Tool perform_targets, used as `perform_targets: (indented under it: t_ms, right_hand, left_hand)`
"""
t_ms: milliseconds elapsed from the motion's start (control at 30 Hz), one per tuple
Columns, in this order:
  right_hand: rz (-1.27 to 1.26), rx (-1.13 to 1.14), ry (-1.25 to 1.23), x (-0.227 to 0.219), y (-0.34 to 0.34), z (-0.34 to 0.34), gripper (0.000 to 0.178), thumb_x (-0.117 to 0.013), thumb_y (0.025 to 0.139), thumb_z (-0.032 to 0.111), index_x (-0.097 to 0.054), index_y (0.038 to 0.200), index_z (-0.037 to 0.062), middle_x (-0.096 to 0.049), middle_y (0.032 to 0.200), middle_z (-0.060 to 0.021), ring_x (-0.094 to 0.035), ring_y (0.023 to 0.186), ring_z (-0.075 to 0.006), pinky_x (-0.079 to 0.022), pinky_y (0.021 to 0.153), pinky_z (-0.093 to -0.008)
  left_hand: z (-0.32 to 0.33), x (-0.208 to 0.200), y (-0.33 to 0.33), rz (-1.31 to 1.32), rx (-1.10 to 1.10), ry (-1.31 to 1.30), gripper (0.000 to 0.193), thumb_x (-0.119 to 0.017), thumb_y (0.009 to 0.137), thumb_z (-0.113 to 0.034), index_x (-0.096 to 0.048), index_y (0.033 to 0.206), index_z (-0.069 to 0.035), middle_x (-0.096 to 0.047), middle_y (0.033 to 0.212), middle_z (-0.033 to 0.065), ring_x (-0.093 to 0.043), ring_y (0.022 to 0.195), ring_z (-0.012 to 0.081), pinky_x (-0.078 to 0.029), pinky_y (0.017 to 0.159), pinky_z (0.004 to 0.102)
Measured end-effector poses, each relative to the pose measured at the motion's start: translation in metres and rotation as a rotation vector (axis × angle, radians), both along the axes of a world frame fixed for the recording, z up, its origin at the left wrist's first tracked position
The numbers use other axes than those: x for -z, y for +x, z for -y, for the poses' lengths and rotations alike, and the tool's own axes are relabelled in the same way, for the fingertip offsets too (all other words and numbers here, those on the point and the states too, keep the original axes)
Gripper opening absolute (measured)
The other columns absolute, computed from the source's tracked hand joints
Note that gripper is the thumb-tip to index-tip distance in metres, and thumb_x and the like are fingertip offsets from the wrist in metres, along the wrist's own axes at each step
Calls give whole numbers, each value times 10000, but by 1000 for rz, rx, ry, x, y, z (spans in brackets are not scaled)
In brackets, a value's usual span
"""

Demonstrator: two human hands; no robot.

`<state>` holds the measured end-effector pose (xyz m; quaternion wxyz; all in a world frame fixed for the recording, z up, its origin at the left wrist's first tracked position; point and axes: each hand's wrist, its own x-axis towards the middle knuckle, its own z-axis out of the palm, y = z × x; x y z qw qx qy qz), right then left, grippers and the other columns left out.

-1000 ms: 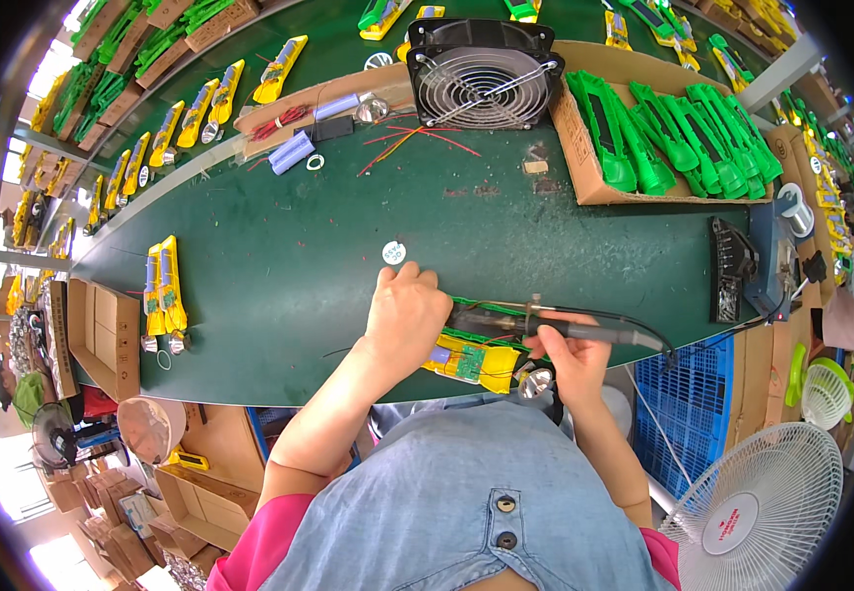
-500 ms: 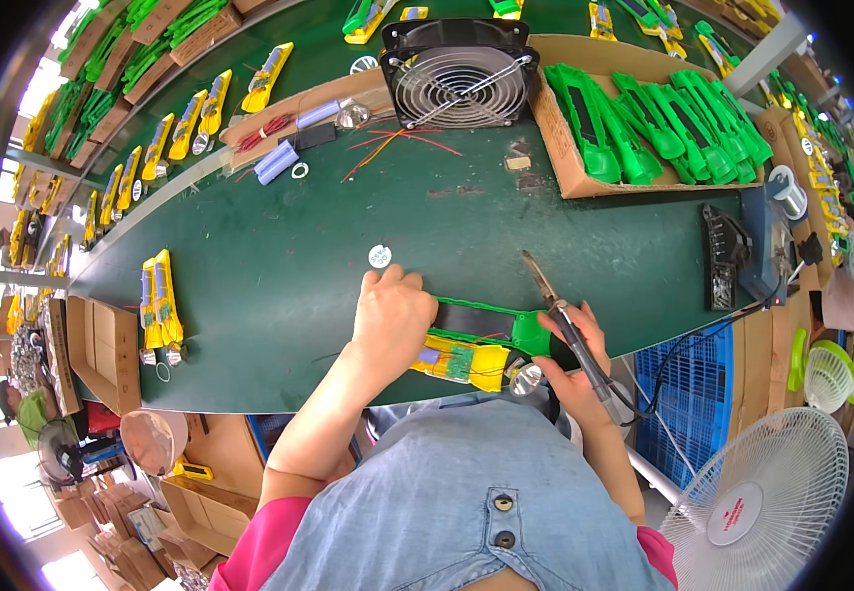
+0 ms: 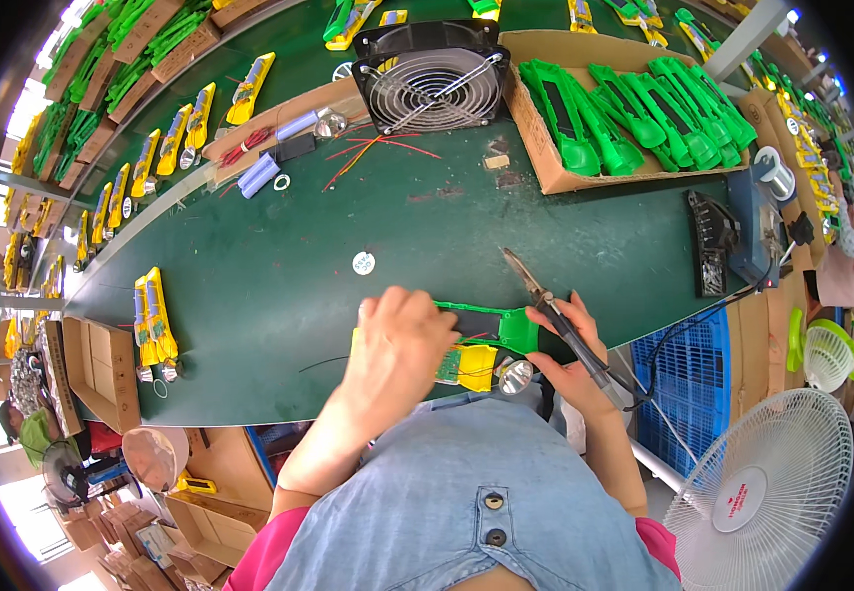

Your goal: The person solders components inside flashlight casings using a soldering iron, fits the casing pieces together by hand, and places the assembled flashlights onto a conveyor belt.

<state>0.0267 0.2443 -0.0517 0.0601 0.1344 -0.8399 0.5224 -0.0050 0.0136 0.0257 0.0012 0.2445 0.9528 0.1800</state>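
My right hand [image 3: 576, 369] is closed around a soldering iron [image 3: 567, 333] whose tip points up and to the left. Its fingers also lie by the right end of a green plastic shell [image 3: 518, 330] with a dark strip inside. Just nearer than that shell lies a yellow shell [image 3: 477, 366] with a green circuit board, and a round silver reflector [image 3: 515, 376] sits at its right end. Curled over the left parts of both shells, my left hand [image 3: 397, 340] hides whatever its fingers pinch. A thin dark wire [image 3: 323, 363] sticks out left of it.
A round white sticker [image 3: 364, 263] lies beyond my left hand. Farther back stand a black fan [image 3: 432, 84] and a cardboard box [image 3: 584, 183] of green shells. Yellow assemblies [image 3: 155, 320] lie at left; a solder spool [image 3: 771, 169] stands at right.
My left hand has moved from the green shell's left end toward me, over the yellow shell. The dark wire shows more at its left. My right hand still holds the soldering iron.
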Motion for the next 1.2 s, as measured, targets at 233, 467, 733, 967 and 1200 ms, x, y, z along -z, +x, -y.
perform_targets:
  t_ms: [233,467,733,967,1200]
  right_hand:
    - [14,-24,-25,-2,0,0,566,-717,703,117,-413,1176,53,-628,1095,-58,-552,1077,-232,-233,1060,-477]
    - [5,-9,-73,-1,-6,8,551,-703,684,20,-441,1170,36,-619,1102,-75,-533,1097,-266,-346,1008,-384]
    - [-44,-92,-48,3,-14,20,563,-740,642,27,-493,1148,21,-587,1122,-106,-562,1045,-285,-458,872,-329]
    - [45,-84,-79,-4,-13,21,529,-738,662,52,-489,1128,32,-624,1064,-104,-595,988,-286,-462,869,-356]
    - [-280,-60,37,-20,-15,0,229,-692,713,88,-594,913,35,-666,813,-70,-652,797,-232,-421,905,-447]
  left_hand:
    - [-22,49,16,-54,46,242,194,-645,680,-60,-653,873,-81,-557,931,44,-521,850,227,-401,698,353]
    - [-22,58,20,55,-67,404,128,-661,688,-47,-622,809,-59,-574,833,38,-536,783,227,-404,698,340]
    - [-18,51,15,-8,-59,397,145,-669,667,-10,-607,795,-37,-560,719,67,-528,756,253,-429,670,356]
    - [-13,57,14,86,-161,569,106,-646,690,-5,-607,785,-30,-550,718,83,-548,712,269,-439,637,358]
    - [-11,54,4,43,-96,235,69,-625,680,-14,-642,740,-44,-545,700,86,-580,624,254,-467,556,344]
